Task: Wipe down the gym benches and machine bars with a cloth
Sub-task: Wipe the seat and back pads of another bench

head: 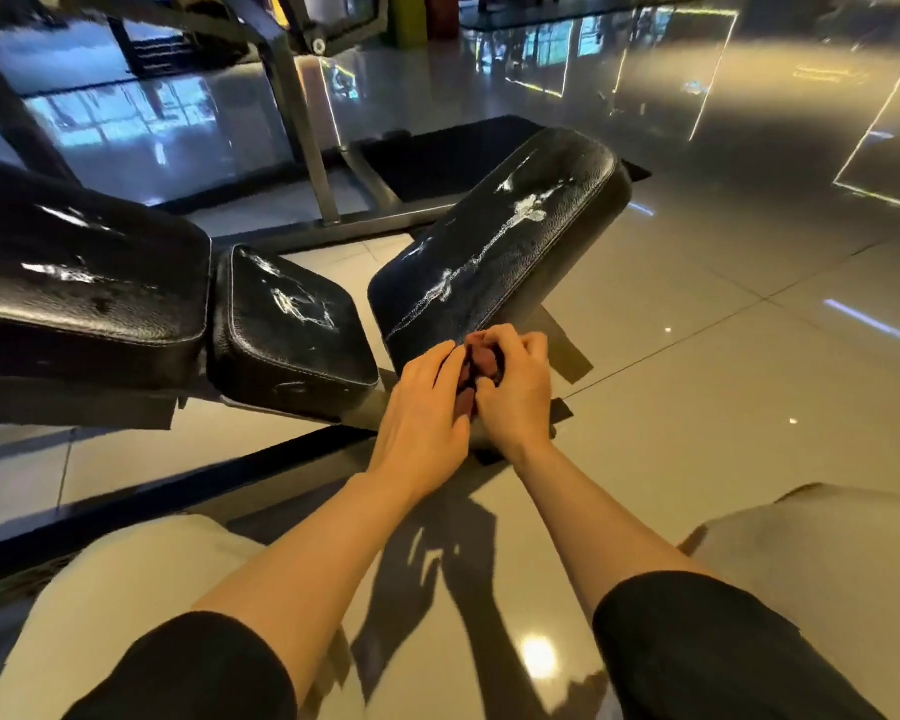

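My left hand and right hand both clutch one bunched reddish-brown cloth at the near end of a cracked black pad. Three worn pads: the others lie at nine and ten o'clock.

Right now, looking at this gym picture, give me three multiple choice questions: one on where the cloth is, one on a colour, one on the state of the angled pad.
1. Where is the cloth?
A. Bunched between both hands
B. Spread over the angled pad
C. On the floor

2. What colour is the cloth?
A. White
B. Reddish brown
C. Green

3. What state is the angled pad in?
A. Covered by a towel
B. Smooth and unmarked
C. Cracked, with pale worn streaks

Answers:
1. A, the left hand and right hand both hold it at the pad's near end.
2. B, reddish-brown folds show between the fingers.
3. C, a whitish cracked line runs along the black surface.
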A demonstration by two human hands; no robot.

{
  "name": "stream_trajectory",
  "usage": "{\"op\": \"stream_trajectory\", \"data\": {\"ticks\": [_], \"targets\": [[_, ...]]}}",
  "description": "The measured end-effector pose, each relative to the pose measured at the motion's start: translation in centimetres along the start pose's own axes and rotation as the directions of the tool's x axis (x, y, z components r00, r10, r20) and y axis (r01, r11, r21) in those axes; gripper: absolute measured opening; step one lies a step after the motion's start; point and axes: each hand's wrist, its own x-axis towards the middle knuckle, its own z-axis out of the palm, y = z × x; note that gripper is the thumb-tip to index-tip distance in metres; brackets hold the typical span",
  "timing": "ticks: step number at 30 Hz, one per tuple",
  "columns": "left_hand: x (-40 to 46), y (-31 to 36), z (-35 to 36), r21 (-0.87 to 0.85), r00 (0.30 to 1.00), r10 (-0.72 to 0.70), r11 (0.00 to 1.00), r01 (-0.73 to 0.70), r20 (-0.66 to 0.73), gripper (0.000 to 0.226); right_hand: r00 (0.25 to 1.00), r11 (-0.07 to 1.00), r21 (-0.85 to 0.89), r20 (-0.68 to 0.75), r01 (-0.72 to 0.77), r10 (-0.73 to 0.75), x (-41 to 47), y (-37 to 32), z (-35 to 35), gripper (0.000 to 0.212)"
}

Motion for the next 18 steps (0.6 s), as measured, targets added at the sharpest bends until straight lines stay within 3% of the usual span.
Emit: {"op": "stream_trajectory", "data": {"ticks": [2, 6, 9, 12, 15, 18], "targets": [[-0.2, -0.5, -0.2, -0.007, 1.000, 0.004, 1.000, -0.004, 0.016, 0.071, 0.998, 0.997, 0.060, -0.040, -0.047, 0.050, -0.3, 0.0, -0.3, 0.043], [0.0, -1.3, -0.4, 0.001, 0.999, -0.004, 1.000, 0.004, 0.036, 0.072, 0.914, 0.973, 0.185, -0.354, -0.138, 0.197, 1.8, -0.3, -2.6, 0.036], [0.0, -1.5, -0.4, -0.009, 0.999, -0.003, 1.000, 0.004, 0.051, 0.073, 0.956, 0.978, 0.191, -0.263, -0.079, 0.129, 2.6, 0.0, -2.8, 0.037], [-0.1, -1.7, -0.3, -0.005, 0.998, 0.006, 1.000, -0.005, 0.062, 0.075, 1.000, 0.994, 0.107, -0.027, 0.016, -0.013, 1.1, 0.5, -1.1, 0.042], [0.0, -1.7, -0.3, -0.008, 0.999, -0.012, 1.000, 0.012, 0.049, 0.074, 0.982, 0.997, 0.076, 0.187, 0.019, -0.033, -0.9, 0.9, 0.0, 0.046], [0.2, -1.5, -0.5, -0.021, 0.999, -0.003, 1.000, 0.004, 0.052, 0.073, 0.999, 0.994, 0.113, 0.053, 0.002, -0.008, -1.0, 0.7, -0.2, 0.044]]}}
